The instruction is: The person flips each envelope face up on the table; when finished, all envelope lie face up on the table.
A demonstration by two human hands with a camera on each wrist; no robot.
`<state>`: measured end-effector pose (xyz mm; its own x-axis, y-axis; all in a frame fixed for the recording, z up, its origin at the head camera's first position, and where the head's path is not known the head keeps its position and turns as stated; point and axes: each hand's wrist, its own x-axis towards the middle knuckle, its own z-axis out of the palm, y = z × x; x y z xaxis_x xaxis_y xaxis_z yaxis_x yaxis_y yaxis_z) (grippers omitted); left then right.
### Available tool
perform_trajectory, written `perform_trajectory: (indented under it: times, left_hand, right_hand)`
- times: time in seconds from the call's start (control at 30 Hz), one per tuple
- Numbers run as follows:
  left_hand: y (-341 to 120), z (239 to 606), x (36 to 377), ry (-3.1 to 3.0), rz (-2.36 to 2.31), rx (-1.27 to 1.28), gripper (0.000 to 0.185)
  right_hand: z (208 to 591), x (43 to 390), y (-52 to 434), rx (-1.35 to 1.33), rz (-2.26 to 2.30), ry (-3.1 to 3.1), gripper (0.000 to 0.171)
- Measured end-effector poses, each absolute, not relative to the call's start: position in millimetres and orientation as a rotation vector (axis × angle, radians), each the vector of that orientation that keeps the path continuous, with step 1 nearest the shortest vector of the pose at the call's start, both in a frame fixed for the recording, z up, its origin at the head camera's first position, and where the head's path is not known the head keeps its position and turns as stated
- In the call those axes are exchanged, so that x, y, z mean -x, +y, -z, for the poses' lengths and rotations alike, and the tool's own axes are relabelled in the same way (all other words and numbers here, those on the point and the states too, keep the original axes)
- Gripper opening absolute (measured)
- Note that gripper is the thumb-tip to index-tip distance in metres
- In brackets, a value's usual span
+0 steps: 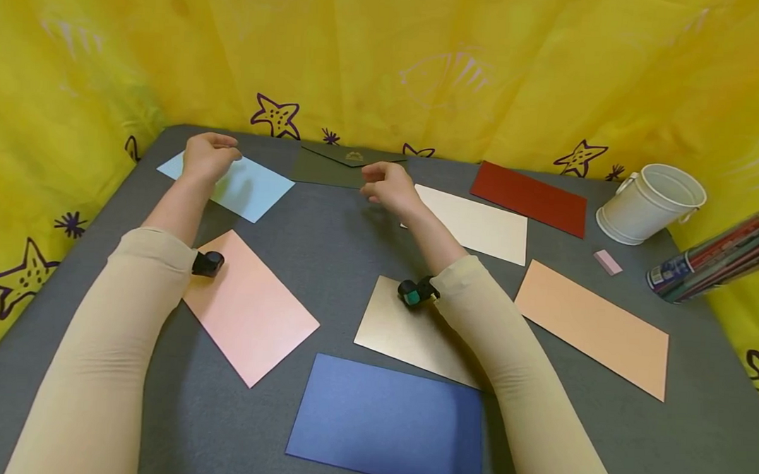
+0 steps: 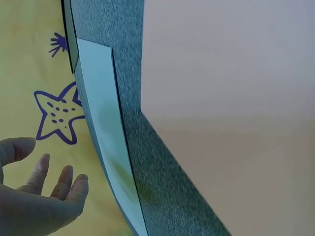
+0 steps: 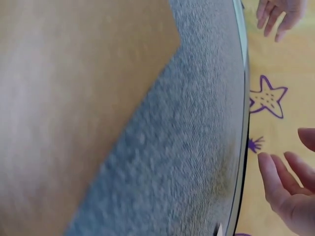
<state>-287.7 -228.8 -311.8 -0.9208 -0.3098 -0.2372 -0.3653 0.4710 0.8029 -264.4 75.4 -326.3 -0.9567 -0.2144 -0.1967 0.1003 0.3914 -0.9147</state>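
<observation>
My left hand (image 1: pixel 210 157) hovers over the light blue paper rectangle (image 1: pixel 257 189) at the back left, its fingers loosely bent and holding nothing. Near the back middle, my right hand (image 1: pixel 389 186) is raised by the right end of a dark green envelope (image 1: pixel 321 171) with a pointed flap. That hand holds nothing either; in the right wrist view its fingers (image 3: pixel 275 177) are spread apart from the thumb. Under the left forearm lies a pink rectangle (image 1: pixel 252 302), and under the right forearm a pale gold one (image 1: pixel 391 322), partly hidden by the sleeve.
A blue rectangle (image 1: pixel 387 421) lies at the front. On the right are cream (image 1: pixel 475 223), dark red (image 1: pixel 530 199) and peach (image 1: pixel 594 328) ones, a small pink eraser (image 1: pixel 607 262), a white bucket (image 1: pixel 631 216) and a clear tube of pencils (image 1: pixel 716 255). Yellow cloth (image 1: pixel 361 66) borders the table.
</observation>
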Motion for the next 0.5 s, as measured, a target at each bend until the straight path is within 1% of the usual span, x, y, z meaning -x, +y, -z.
perform_trajectory:
  times: [0.17, 0.37, 0.5]
  left_hand:
    - [-238.4, 308.8, 285.4, 2.674, -1.409, 0.647, 0.048]
    - [-269.2, 312.1, 282.5, 2.688, -1.314, 0.697, 0.055]
    - [-290.1, 315.8, 277.9, 2.682, -1.275, 0.673, 0.064]
  right_hand:
    - [327.0, 261.4, 68.7, 0.128, 1.581, 2.332, 0.047]
    - [327.4, 256.1, 50.7, 0.194, 1.593, 2.265, 0.049]
    - [327.0, 251.8, 34.4, 0.239, 1.595, 2.193, 0.05]
